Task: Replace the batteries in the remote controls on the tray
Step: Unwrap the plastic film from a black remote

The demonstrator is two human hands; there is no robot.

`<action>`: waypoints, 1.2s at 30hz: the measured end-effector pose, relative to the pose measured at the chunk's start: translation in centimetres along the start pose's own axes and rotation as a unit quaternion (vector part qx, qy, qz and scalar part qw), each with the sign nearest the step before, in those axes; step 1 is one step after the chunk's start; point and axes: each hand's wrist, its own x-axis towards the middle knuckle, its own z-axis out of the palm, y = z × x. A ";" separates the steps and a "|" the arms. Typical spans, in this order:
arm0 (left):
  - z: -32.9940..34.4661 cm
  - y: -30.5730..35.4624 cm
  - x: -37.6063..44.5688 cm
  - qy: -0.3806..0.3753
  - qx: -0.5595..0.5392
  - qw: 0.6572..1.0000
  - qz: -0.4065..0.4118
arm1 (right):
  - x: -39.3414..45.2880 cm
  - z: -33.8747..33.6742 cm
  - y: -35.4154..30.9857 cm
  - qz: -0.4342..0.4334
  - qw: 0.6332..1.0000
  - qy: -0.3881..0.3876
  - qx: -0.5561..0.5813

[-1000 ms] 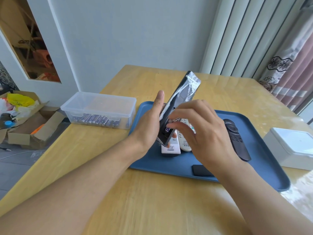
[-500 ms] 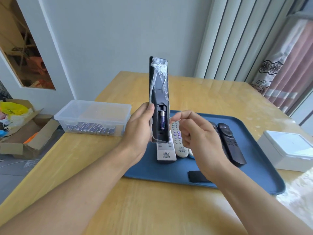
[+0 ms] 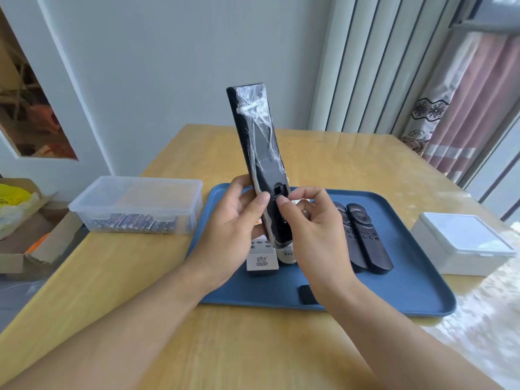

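Observation:
My left hand (image 3: 233,229) grips a long black remote (image 3: 253,136) wrapped in crinkled film and holds it upright over the blue tray (image 3: 408,291), its back toward me. The battery compartment is open. My right hand (image 3: 318,235) has its thumb tip in that compartment, and its curled fingers seem to hold a small metal-ended battery (image 3: 304,211). Two white remotes (image 3: 261,258) lie on the tray under my hands, with two dark remotes (image 3: 365,237) to their right. A black battery cover (image 3: 306,294) lies near the tray's front rim.
A clear plastic box (image 3: 135,204) holding several batteries stands on the wooden table left of the tray. A white lidded box (image 3: 461,243) stands to the right. On the floor at far left is a cardboard box (image 3: 28,235). A curtain hangs at back right.
The black remote went from tilted to upright and rose higher. My right hand had pulled back from the compartment, where one battery showed, and its thumb is back in it now.

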 end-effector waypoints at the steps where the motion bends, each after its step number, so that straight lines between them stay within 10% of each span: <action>1: 0.0 0.0 0.0 -0.004 -0.001 1.000 0.007 | 0.0 0.0 0.0 0.011 1.000 -0.002 0.011; 36: 0.0 0.8 -0.3 -0.001 0.093 0.992 0.088 | 0.6 -0.4 -1.2 0.097 0.993 -0.057 0.024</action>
